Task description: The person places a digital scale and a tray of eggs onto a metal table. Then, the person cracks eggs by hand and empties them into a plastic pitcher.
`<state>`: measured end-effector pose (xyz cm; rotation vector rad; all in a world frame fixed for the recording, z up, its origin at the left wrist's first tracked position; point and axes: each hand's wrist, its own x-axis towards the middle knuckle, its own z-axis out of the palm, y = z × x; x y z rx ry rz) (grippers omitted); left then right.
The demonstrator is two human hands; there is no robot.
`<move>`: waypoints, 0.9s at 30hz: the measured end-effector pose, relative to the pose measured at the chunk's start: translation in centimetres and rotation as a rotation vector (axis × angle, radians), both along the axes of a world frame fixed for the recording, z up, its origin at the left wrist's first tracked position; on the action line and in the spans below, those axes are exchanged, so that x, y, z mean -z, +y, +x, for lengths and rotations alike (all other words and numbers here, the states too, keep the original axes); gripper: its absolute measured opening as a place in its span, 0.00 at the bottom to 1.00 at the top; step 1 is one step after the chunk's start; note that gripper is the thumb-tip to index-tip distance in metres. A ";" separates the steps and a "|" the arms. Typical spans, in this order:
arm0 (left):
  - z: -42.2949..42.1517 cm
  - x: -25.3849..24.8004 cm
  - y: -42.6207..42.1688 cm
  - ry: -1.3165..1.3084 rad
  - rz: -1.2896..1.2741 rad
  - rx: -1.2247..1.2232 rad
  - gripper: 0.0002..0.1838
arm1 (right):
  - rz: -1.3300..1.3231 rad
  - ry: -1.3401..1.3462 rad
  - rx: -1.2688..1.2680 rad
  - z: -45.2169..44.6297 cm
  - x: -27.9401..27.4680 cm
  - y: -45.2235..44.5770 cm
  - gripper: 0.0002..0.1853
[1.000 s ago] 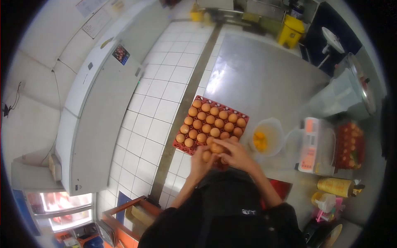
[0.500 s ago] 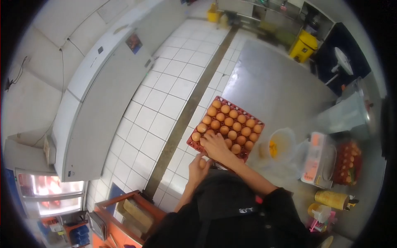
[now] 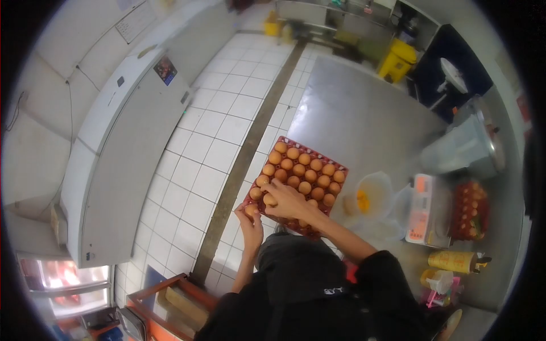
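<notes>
The left hand (image 3: 249, 223) is clasping an egg (image 3: 251, 210) at a corner of the red tray (image 3: 311, 152), its grip closed round the shell. The right hand (image 3: 287, 200) is straddling another egg (image 3: 269, 199) (whether clamped, I cannot tell). The tray is resting at the edge of the table (image 3: 364, 108), near a translucent container (image 3: 380, 184).

My right grip (image 3: 289, 201) covers part of the red egg tray (image 3: 314, 152) near the middle of the frame, so I can't count what lies beneath it, nor tell whether the egg (image 3: 270, 199) I pinch sits clear of its hollow. My left grip (image 3: 250, 225) partly hides a second egg (image 3: 250, 209). Right of centre, the yellow contents (image 3: 362, 200) are blurred — beyond making out. Print on the wall sheet (image 3: 131, 24), upper left, is too small to read — and the bottom edge cuts off my black clothing (image 3: 318, 318).
</notes>
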<state>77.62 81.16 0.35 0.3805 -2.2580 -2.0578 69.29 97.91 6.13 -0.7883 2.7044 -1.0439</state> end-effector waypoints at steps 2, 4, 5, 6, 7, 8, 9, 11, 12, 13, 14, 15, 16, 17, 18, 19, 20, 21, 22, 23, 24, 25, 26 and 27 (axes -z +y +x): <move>-1.3 -3.1 2.3 0.313 -0.240 -0.013 0.23 | -0.358 0.224 0.114 0.2 1.1 1.9 0.25; -1.9 -6.7 5.1 0.417 -0.282 -0.008 0.24 | -0.893 -0.282 0.239 1.7 -1.0 4.5 0.21; -2.3 -8.2 6.9 0.512 -0.326 -0.020 0.25 | -1.424 -0.813 0.327 2.5 -1.8 5.8 0.19; -2.8 -9.2 9.0 0.646 -0.345 -0.064 0.26 | -1.655 -0.812 0.311 3.4 -2.0 6.8 0.18; -3.2 -9.6 11.2 0.652 -0.332 -0.026 0.26 | -1.673 -0.780 0.339 3.9 -2.0 7.4 0.18; -3.5 -9.9 13.5 0.700 -0.328 0.095 0.26 | -1.689 -0.680 0.541 4.4 -2.7 7.5 0.18; -3.8 -10.1 15.3 0.746 -0.324 0.215 0.26 | -1.694 -0.578 0.742 5.0 -3.9 7.8 0.18; -4.2 -10.2 17.9 0.744 -0.362 0.332 0.26 | -1.772 -0.537 0.901 6.1 -4.2 10.5 0.19; -4.2 -10.4 19.4 0.716 -0.263 0.289 0.26 | -1.779 -0.521 0.777 6.8 -2.9 13.0 0.20; -4.0 -10.6 20.7 0.680 -0.169 0.248 0.27 | -1.781 -0.506 0.655 7.5 -1.5 14.7 0.21; -4.1 -10.2 22.4 0.677 -0.147 0.332 0.27 | -1.798 -0.479 0.676 7.9 -1.9 15.2 0.21; -3.9 -9.9 23.2 0.678 -0.141 0.361 0.27 | -1.773 -0.421 0.820 8.2 -2.3 15.6 0.22; -3.7 -9.7 24.0 0.709 -0.218 0.409 0.26 | -1.739 -0.368 0.960 8.5 -2.7 16.2 0.22; -3.7 -9.7 25.1 0.731 -0.252 0.439 0.26 | -1.747 -0.346 0.973 8.9 -2.8 17.4 0.22; -3.7 -9.8 26.2 0.755 -0.284 0.469 0.26 | -1.789 -0.366 0.927 9.3 -2.9 18.8 0.19; -3.4 -9.8 27.0 0.720 -0.233 0.523 0.26 | -1.834 -0.395 0.883 9.9 -2.8 19.5 0.17; -3.2 -9.8 27.7 0.686 -0.184 0.572 0.25 | -1.844 -0.385 0.891 10.0 -2.7 19.7 0.17; -3.2 -9.9 28.3 0.652 -0.136 0.616 0.25 | -1.835 -0.376 1.001 9.7 -2.6 19.8 0.18; -3.6 -10.0 28.7 0.692 -0.148 0.629 0.25 | -1.820 -0.368 1.109 9.6 -2.7 20.1 0.19; -4.1 -9.3 29.2 0.703 -0.144 0.629 0.25 | -1.820 -0.357 1.103 9.7 -2.6 21.4 0.19; -4.5 -8.1 29.5 0.572 0.042 0.616 0.25 | -1.707 -0.411 1.003 10.4 -2.4 22.9 0.20; -4.9 -6.8 29.4 0.434 0.221 0.600 0.26 | -1.596 -0.465 0.906 11.2 -2.2 24.0 0.21; -5.7 -6.5 29.2 0.452 0.160 0.664 0.27 | -1.597 -0.464 0.904 11.4 -2.3 24.8 0.21; -6.0 -8.5 28.9 0.453 0.159 0.660 0.27 | -1.489 -0.486 0.917 11.5 -2.5 25.6 0.21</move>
